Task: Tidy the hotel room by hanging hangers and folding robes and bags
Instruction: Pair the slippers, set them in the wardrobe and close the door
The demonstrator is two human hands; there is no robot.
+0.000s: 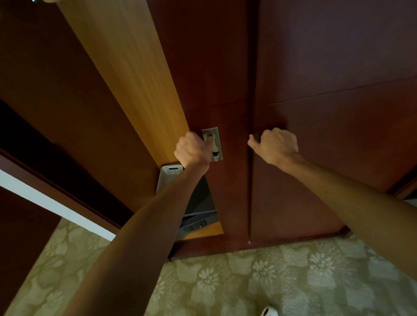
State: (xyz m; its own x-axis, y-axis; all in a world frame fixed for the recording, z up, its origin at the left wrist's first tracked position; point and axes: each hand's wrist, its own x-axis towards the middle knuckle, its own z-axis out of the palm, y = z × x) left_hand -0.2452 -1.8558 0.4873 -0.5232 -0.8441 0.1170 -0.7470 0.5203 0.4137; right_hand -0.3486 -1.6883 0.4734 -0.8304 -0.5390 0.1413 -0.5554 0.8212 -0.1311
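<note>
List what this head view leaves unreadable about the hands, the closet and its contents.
- Right hand: its fingertips curl behind the right door edge; grip unseen.
- Left hand: fingers in the recessed pull, their tips hidden.
- Closet interior: only a narrow gap beside the left door; hangers and robes not visible.
- Grey object in the gap: partly covered by the forearm, unidentifiable.
- Top left corner: rounded pale things cut off by the edge.

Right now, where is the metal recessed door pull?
In the head view, the metal recessed pull sits centre frame in the left sliding wardrobe door, near its left edge, with the left hand hooking fingers into it.
</note>
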